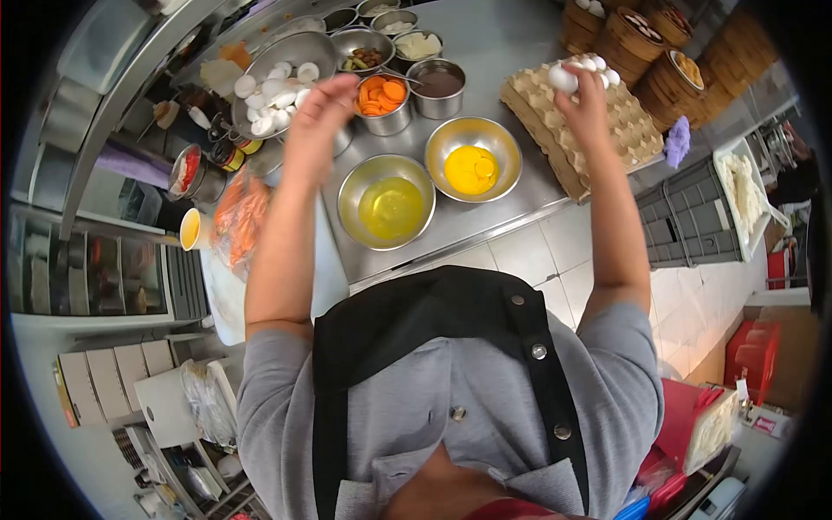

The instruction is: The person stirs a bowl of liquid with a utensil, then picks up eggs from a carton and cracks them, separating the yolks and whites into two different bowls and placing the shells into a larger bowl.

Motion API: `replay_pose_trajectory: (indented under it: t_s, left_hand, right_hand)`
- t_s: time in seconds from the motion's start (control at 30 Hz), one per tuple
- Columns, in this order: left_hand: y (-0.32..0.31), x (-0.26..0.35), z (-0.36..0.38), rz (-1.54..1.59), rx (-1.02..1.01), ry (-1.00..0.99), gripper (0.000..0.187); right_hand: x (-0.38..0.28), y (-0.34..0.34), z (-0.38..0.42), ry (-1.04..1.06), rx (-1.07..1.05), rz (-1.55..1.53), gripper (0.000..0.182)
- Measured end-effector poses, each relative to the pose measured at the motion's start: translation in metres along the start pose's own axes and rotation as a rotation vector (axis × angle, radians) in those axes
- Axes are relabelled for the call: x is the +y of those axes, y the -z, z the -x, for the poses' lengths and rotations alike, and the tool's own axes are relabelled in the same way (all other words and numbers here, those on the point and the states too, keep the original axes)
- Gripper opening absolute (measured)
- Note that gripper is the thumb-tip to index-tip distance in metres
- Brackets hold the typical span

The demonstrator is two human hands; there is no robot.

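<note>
My right hand (583, 104) reaches over the cardboard egg tray (537, 113), its fingers closed around a white egg (562, 81). More white eggs (598, 63) sit at the tray's far end. Slightly blurred, my left hand (322, 113) hovers beside a metal bowl (305, 49) of white eggshells (276, 87), fingers loosely curled and apart, with nothing visible in them. Between my arms stand two metal bowls: one holds egg whites (392, 208), the other several orange-yellow yolks (471, 169).
Behind the bowls are pots of sliced carrots (380, 95) and a dark sauce (439, 80). Bamboo steamers (631, 39) stack at the far right. A bagged orange food (238, 212) and a cup (194, 230) lie left, by a white cutting board (325, 269). A grey crate (685, 221) stands right.
</note>
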State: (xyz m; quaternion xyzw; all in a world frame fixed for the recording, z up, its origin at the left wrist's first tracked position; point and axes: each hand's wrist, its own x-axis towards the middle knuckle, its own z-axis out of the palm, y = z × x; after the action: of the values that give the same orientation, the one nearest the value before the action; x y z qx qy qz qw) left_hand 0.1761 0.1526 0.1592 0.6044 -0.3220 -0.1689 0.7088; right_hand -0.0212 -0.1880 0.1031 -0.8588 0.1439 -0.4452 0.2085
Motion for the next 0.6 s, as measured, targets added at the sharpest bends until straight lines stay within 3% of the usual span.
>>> replay_pose_trajectory:
  t_s: [0.1,0.2,0.3,0.37,0.5,0.57,0.6]
  left_hand:
    - [-0.035,-0.039,0.024,-0.016,-0.171,0.065,0.026]
    - [-0.063,-0.064,0.042,0.098,-0.316,0.199,0.026]
    - [-0.085,-0.072,0.054,0.169,-0.389,0.282,0.025]
    - [-0.096,-0.072,0.058,0.136,-0.431,0.306,0.024]
    - [-0.107,-0.068,0.063,0.108,-0.451,0.310,0.024]
    - [-0.109,-0.070,0.060,0.076,-0.474,0.219,0.028]
    - [-0.111,-0.068,0.061,0.079,-0.469,0.215,0.028]
  right_hand:
    - [-0.056,0.023,0.067,-0.127,0.092,-0.130,0.041]
    - [-0.072,0.029,0.128,-0.071,0.118,0.008,0.043]
    - [-0.054,0.013,0.176,-0.119,0.113,0.037,0.041]
    - [-0.028,-0.003,0.204,-0.167,-0.084,0.108,0.040]
    - [-0.037,-0.008,0.203,-0.239,-0.014,0.091,0.040]
    - [-0.056,-0.003,0.183,-0.636,0.035,-0.350,0.038]
    - [-0.061,-0.004,0.178,-0.655,0.033,-0.562,0.032]
